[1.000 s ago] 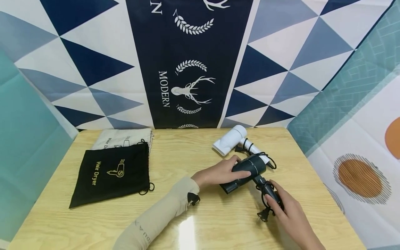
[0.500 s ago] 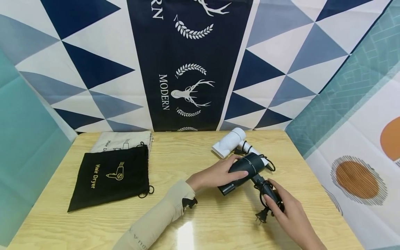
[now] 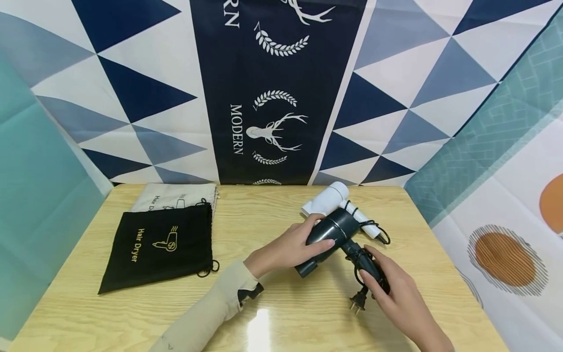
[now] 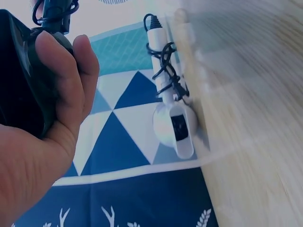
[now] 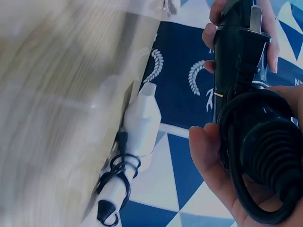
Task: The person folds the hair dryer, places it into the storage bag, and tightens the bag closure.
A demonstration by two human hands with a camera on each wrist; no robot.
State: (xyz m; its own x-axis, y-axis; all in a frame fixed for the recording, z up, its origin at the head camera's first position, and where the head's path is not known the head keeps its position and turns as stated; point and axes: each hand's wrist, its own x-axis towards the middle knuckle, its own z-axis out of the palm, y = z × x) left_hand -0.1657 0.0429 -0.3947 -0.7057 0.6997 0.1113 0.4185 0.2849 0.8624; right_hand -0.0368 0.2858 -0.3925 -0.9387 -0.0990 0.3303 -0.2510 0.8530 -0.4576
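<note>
Both hands hold a dark hair dryer (image 3: pixel 333 228) above the table. My left hand (image 3: pixel 293 247) grips its barrel, thumb on the near side and fingers over the far side. Around the handle, wrapped in its black cord, curl the fingers of my right hand (image 3: pixel 393 286). The two-pin plug (image 3: pixel 359 299) dangles beside that hand. In the right wrist view the coiled cord (image 5: pixel 265 161) sits in the palm. Behind the dark dryer a white hair dryer (image 3: pixel 331 197) lies on the table, its handle bound with black cord; the dark barrel partly covers it in the head view.
At the left of the wooden table (image 3: pixel 255 215) lies a black drawstring pouch (image 3: pixel 167 242) printed "Hair Dryer". It overlaps a whitish pouch (image 3: pixel 147 195) behind it. A patterned cloth wall (image 3: pixel 281 73) rises at the table's back edge, with cloth on both sides.
The dark hair dryer has shifted left and a little toward me with both hands on it, and now overlaps more of the white one. The head view has also moved slightly.
</note>
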